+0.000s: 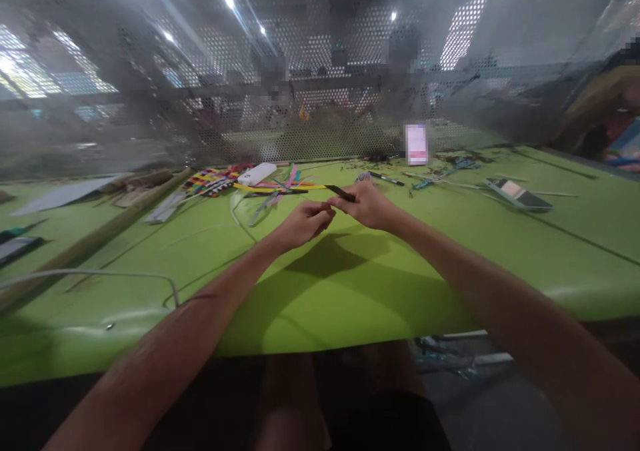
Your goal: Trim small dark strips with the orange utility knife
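Note:
My right hand [369, 204] is closed around a dark, flat, narrow piece [341, 192] whose tip points up and to the left; I cannot tell whether it is a blade or a strip. Just to its left, my left hand [306, 224] is pinched shut, its fingertips almost meeting those of the right. What sits between the left fingers is too small to make out. Behind the hands, a bundle of coloured strips [285, 188] in yellow, pink, blue and grey fans out on the green tabletop [340, 311].
A woven colourful piece [213, 181] and a white block-shaped device [257, 173] lie behind left. A phone [417, 144] leans against the perforated screen [325, 104]. Beyond my right hand are a pen [386, 178] and a dark flat case [519, 194]. A long pole [95, 241] runs along the left.

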